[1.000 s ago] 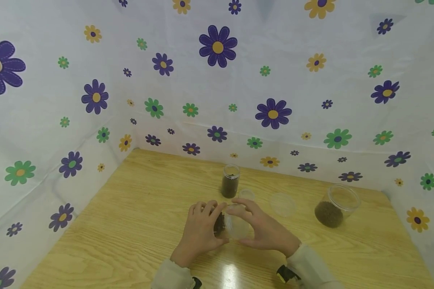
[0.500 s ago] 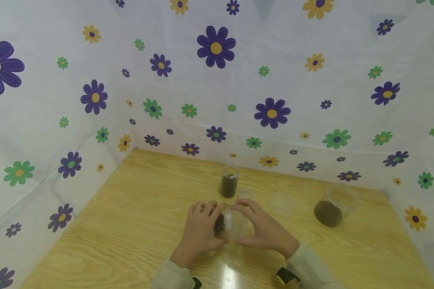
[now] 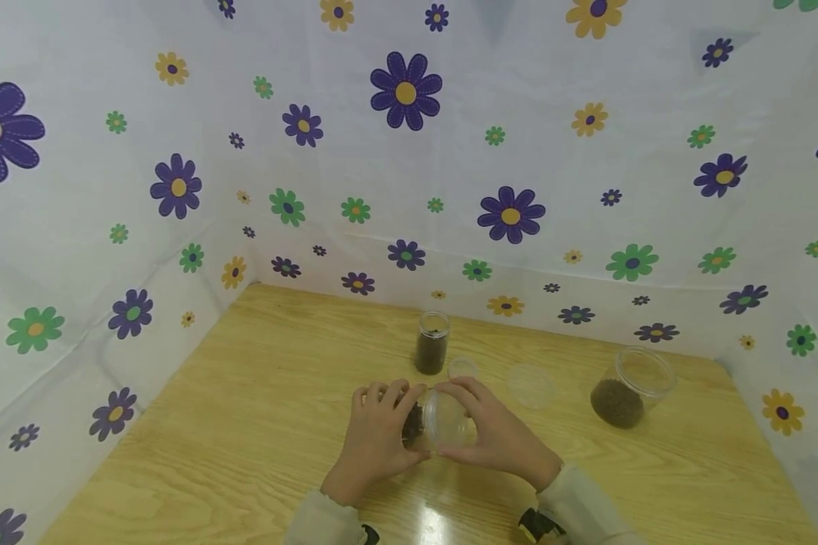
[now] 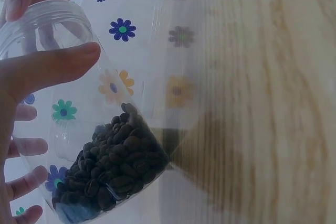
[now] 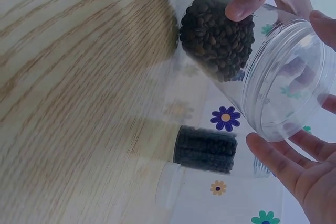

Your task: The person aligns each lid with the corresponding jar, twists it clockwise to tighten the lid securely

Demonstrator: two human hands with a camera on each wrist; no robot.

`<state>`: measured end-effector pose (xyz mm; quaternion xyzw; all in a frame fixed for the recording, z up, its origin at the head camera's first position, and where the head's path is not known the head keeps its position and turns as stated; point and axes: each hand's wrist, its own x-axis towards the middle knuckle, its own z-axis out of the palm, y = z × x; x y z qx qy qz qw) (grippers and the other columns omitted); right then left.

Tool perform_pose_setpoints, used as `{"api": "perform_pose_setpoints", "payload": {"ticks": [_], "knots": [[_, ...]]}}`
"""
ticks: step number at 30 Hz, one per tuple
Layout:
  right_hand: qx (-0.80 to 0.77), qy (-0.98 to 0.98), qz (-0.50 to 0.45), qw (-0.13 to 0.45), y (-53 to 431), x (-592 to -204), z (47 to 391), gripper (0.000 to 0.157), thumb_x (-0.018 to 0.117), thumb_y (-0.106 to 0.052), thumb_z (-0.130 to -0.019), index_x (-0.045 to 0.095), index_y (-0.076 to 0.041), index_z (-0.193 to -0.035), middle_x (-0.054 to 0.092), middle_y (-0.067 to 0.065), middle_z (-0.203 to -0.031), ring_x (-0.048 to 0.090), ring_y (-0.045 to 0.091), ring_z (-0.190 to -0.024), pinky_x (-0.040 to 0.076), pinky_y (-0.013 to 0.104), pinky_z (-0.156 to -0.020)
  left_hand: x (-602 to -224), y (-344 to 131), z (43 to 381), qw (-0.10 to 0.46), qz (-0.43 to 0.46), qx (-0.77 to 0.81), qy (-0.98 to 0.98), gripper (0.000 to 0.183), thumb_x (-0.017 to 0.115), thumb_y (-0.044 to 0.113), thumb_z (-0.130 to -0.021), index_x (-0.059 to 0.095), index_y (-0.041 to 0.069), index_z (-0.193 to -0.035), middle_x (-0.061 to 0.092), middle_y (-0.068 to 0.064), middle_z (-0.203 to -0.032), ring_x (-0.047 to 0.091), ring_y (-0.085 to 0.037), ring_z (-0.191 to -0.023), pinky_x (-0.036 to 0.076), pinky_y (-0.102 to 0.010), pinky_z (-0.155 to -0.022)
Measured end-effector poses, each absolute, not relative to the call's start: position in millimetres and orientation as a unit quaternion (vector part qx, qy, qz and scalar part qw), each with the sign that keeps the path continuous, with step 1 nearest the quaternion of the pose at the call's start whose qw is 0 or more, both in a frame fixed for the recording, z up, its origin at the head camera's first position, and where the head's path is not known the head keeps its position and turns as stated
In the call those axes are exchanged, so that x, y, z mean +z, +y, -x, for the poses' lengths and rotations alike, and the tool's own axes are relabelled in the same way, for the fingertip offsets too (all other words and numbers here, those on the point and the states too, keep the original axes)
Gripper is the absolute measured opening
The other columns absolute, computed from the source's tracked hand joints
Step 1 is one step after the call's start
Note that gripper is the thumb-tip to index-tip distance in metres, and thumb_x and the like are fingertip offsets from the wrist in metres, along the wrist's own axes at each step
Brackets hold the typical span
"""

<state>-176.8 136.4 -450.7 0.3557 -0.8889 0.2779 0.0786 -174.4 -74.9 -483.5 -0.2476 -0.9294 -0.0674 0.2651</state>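
Bean jar (image 5: 247,66) tilted between both hands (image 3: 375,439)

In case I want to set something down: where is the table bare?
Most room: the left of the table, between left hand and flowered cloth. Also front right, between right sleeve and wide jar. Crowded: the middle, with held jar, slim jar, small lid and big lid.
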Motion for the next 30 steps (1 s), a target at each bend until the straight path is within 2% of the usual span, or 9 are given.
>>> {"api": "perform_pose_setpoints", "payload": {"ticks": [5,10,14,19,25,30], "knots": [[0.270,-0.889,-0.362,0.070,137.3,-451.0,178.7,0.085,0.081,-0.039,-0.070,0.038,-0.019,-0.140,0.041,0.005,-0.137,0.049,0.022,-0.120,0.052,0.039,-0.089,-483.2,-75.5,175.4,0.262,0.245,-0.071,-0.931,0.097,0.082,0.066,-0.045,0.050,0.025,-0.127,0.055,0.001,-0.113,0.051,-0.023,-0.098,0.044,-0.046,-0.085],[0.249,-0.879,-0.401,0.074,139.1,-451.6,181.2,0.094,0.087,-0.030,-0.063,0.036,-0.019,-0.142,0.032,0.011,-0.146,0.045,0.027,-0.127,0.053,0.041,-0.087,-483.0,-75.9,175.7,0.256,0.243,-0.072,-0.933,0.098,0.082,0.066,-0.045,0.050,0.025,-0.129,0.055,0.001,-0.114,0.051,-0.023,-0.098,0.044,-0.047,-0.086],[0.242,-0.862,-0.435,0.092,140.4,-452.8,181.9,0.092,0.087,-0.024,-0.063,0.038,-0.020,-0.141,0.031,0.012,-0.148,0.038,0.031,-0.132,0.054,0.041,-0.087,-482.9,-75.6,174.6,0.254,0.244,-0.077,-0.933,0.098,0.082,0.066,-0.046,0.050,0.024,-0.129,0.055,0.000,-0.114,0.052,-0.023,-0.099,0.045,-0.047,-0.086],[0.241,-0.854,-0.449,0.100,142.4,-453.1,180.0,0.088,0.086,-0.021,-0.065,0.040,-0.021,-0.139,0.035,0.011,-0.145,0.039,0.030,-0.132,0.054,0.038,-0.088,-485.3,-75.0,172.9,0.254,0.243,-0.076,-0.933,0.098,0.081,0.067,-0.046,0.050,0.025,-0.129,0.054,0.001,-0.114,0.051,-0.023,-0.098,0.044,-0.047,-0.086],[0.230,-0.859,-0.443,0.114,143.1,-451.8,180.8,0.083,0.085,-0.026,-0.066,0.043,-0.021,-0.137,0.040,0.011,-0.142,0.043,0.027,-0.129,0.053,0.037,-0.089,-486.4,-74.0,174.1,0.261,0.244,-0.081,-0.931,0.099,0.082,0.066,-0.045,0.050,0.024,-0.129,0.055,0.001,-0.113,0.052,-0.023,-0.098,0.044,-0.046,-0.085],[0.232,-0.867,-0.429,0.103,143.3,-450.8,181.1,0.081,0.084,-0.030,-0.068,0.043,-0.021,-0.137,0.040,0.009,-0.143,0.043,0.027,-0.129,0.052,0.038,-0.090,-485.5,-73.4,174.4,0.267,0.244,-0.072,-0.929,0.099,0.082,0.066,-0.044,0.050,0.024,-0.129,0.055,0.001,-0.113,0.052,-0.023,-0.097,0.045,-0.046,-0.085]]}}
